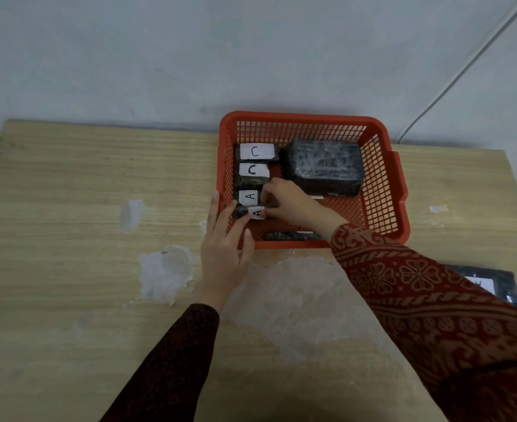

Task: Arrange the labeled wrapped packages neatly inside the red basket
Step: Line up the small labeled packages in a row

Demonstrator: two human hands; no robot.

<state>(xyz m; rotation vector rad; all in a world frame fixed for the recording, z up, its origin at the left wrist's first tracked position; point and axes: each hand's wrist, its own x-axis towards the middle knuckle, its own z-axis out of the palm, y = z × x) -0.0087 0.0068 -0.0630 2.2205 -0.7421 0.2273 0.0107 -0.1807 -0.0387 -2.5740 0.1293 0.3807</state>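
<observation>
The red basket [382, 190] stands at the far edge of the wooden table. Along its left wall lie two black wrapped packages labeled C [256, 152] [253, 170] and one labeled A [249, 195]. A second package labeled A [255, 212] sits just in front of them, pinched between both hands. My right hand [293, 202] grips its right end from inside the basket. My left hand [223, 242] reaches over the basket's left front corner, its fingers on the package's left end. A large black wrapped package [324, 167] fills the far right. A thin dark package [293, 236] lies along the front wall.
Another black package with a white label [491, 284] lies on the table at the right, partly behind my right sleeve. Pale worn patches [164, 274] mark the table surface. A grey wall and a thin cable [452, 83] stand behind the basket.
</observation>
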